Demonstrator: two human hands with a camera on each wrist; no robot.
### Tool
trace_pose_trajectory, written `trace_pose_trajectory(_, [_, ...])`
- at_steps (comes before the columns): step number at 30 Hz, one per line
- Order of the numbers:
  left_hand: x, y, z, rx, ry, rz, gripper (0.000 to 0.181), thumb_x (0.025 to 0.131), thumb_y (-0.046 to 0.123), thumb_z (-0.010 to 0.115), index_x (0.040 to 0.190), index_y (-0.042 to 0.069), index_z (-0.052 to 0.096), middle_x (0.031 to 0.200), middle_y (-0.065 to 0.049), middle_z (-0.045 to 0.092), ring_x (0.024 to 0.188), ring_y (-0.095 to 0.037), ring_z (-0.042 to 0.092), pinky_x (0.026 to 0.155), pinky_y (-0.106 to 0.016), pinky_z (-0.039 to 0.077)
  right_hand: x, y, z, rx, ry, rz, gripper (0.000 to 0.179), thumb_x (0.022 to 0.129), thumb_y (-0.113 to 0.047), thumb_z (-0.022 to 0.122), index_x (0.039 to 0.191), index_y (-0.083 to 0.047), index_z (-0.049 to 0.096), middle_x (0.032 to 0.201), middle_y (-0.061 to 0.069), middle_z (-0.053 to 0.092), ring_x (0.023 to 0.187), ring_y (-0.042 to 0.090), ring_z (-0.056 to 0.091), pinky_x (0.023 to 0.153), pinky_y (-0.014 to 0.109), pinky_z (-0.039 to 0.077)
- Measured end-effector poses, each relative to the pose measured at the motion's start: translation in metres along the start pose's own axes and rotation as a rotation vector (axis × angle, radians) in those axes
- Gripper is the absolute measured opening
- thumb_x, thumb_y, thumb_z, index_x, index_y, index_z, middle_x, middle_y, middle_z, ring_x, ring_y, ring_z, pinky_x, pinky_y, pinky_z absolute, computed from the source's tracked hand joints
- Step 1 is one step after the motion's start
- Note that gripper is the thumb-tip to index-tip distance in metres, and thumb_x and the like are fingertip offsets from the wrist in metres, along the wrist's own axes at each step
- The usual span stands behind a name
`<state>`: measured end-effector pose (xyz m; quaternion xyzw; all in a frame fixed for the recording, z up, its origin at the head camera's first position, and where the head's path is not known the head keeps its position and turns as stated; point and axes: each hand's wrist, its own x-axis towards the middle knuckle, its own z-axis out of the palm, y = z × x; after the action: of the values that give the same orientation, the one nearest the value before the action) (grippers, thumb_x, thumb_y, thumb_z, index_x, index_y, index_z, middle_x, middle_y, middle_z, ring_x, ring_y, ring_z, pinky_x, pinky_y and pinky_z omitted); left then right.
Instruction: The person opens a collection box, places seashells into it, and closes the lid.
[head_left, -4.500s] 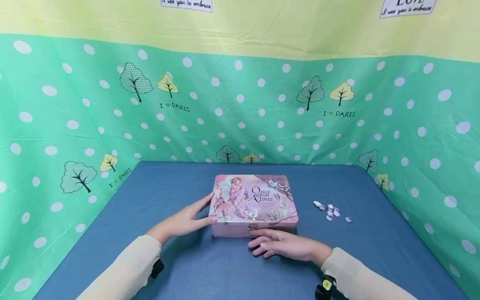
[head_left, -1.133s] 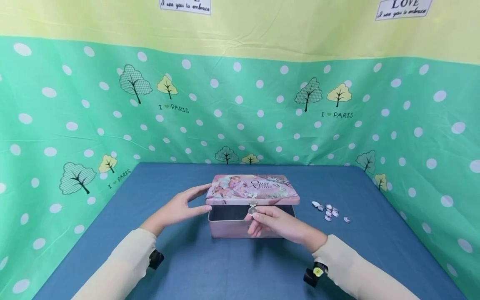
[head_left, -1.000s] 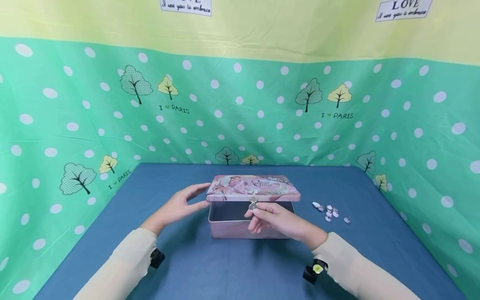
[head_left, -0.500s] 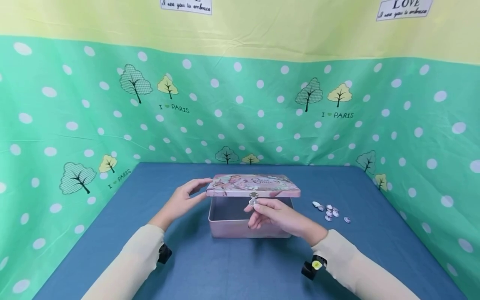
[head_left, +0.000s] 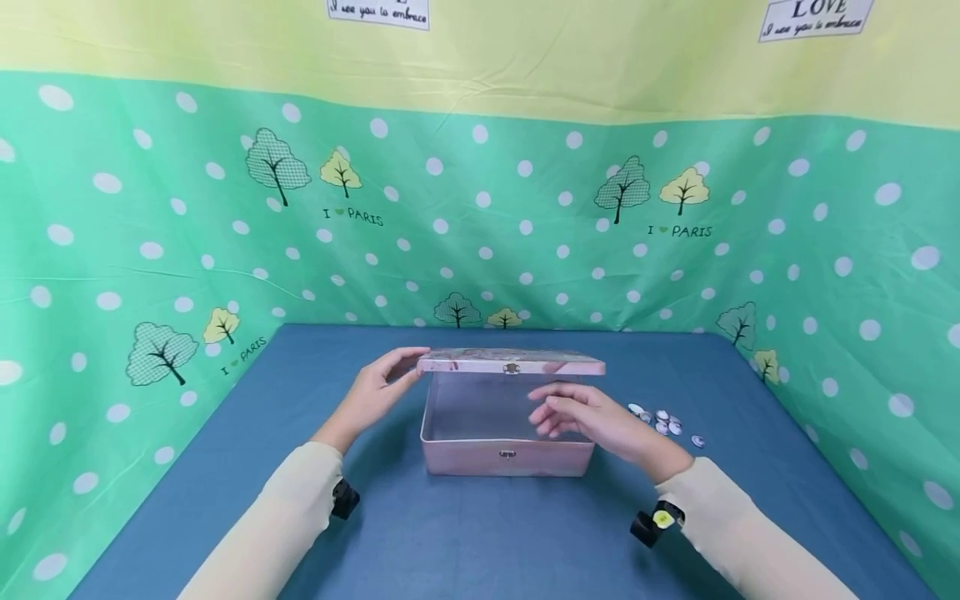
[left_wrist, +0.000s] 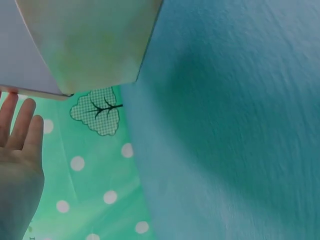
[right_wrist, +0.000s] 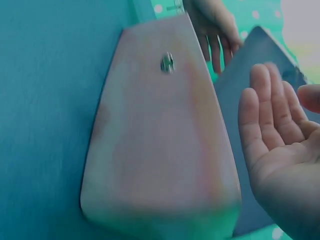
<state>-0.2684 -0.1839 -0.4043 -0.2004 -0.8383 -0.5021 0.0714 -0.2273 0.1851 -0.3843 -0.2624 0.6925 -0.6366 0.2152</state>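
A pink tin box (head_left: 465, 458) stands on the table with its hinged lid (head_left: 555, 365) raised and tilted back, the grey inside showing. The lid bears a metal clasp (head_left: 512, 367); a small catch (head_left: 507, 454) sits on the box front. My left hand (head_left: 367, 398) is at the lid's left edge, thumb at the front corner. In the left wrist view its fingers (left_wrist: 20, 122) are straight, tips right at the lid's edge. My right hand (head_left: 592, 417) hovers over the box's right front, holding nothing. The right wrist view shows its fingers (right_wrist: 267, 107) loosely extended, apart from the box.
Several small shiny oval pieces (head_left: 662, 423) lie right of the box, partly behind the right hand in the head view. A blue cloth covers the table (head_left: 480, 542). A green and yellow printed curtain (head_left: 480, 225) encloses the back and sides.
The lid has risen from closed to tilted back. My right hand has let go of the clasp and moved right. My left hand has shifted up along with the lid's edge.
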Motion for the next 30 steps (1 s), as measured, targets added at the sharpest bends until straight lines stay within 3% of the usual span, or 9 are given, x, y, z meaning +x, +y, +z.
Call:
trace_pose_trajectory(4, [0.005,-0.004,0.002,-0.062,0.017,-0.013,0.041,0.1,0.04,0.063,0.137,0.022,0.061,0.132,-0.003,0.064,0.121,-0.02,0.061,0.099,-0.04,0.05,-0.007,0.003,-0.017,-0.015,0.087,-0.002,0.044,0.109,-0.024,0.045,0.137,0.01,0.048,0.119,0.012,0.065,0.103,0.021,0.066,0.091,0.035,0.054])
trace_pose_trajectory(10, [0.011,-0.007,0.005,-0.117,0.069,-0.039,0.043,0.098,0.04,0.065,0.135,0.018,0.063,0.133,-0.005,0.063,0.123,-0.022,0.06,0.101,-0.038,0.048,-0.014,0.003,-0.037,-0.068,0.278,0.016,0.039,0.109,-0.02,0.044,0.134,0.009,0.05,0.13,0.017,0.058,0.109,0.02,0.064,0.097,0.041,0.051])
trace_pose_trajectory(15, [0.014,-0.006,0.007,-0.152,0.121,-0.073,0.044,0.098,0.038,0.067,0.131,0.01,0.063,0.134,-0.011,0.063,0.124,-0.026,0.059,0.102,-0.04,0.047,-0.014,0.004,-0.046,-0.08,0.393,0.026,0.038,0.109,-0.021,0.042,0.136,0.007,0.043,0.139,0.027,0.047,0.122,0.034,0.057,0.099,0.039,0.049])
trace_pose_trajectory(20, [0.018,-0.007,0.009,-0.167,0.151,-0.092,0.045,0.097,0.04,0.067,0.129,0.008,0.063,0.133,-0.012,0.062,0.126,-0.026,0.058,0.103,-0.043,0.046,-0.01,0.007,-0.047,-0.126,0.457,0.032,0.045,0.109,-0.02,0.041,0.146,0.003,0.032,0.147,0.029,0.04,0.131,0.044,0.048,0.104,0.049,0.043])
trace_pose_trajectory(25, [0.023,-0.007,0.011,-0.198,0.168,-0.097,0.045,0.096,0.043,0.068,0.126,0.009,0.063,0.134,-0.011,0.062,0.127,-0.024,0.056,0.104,-0.043,0.046,-0.005,0.008,-0.046,-0.186,0.477,0.028,0.054,0.107,-0.014,0.043,0.155,0.0,0.023,0.156,0.025,0.032,0.136,0.044,0.043,0.106,0.061,0.037])
trace_pose_trajectory(30, [0.03,-0.004,0.014,-0.231,0.215,-0.112,0.045,0.096,0.042,0.068,0.124,0.007,0.063,0.133,-0.012,0.062,0.129,-0.024,0.054,0.106,-0.042,0.044,0.0,0.009,-0.046,-0.193,0.487,-0.01,0.057,0.108,-0.015,0.044,0.158,-0.002,0.021,0.159,0.022,0.027,0.141,0.042,0.035,0.107,0.062,0.035])
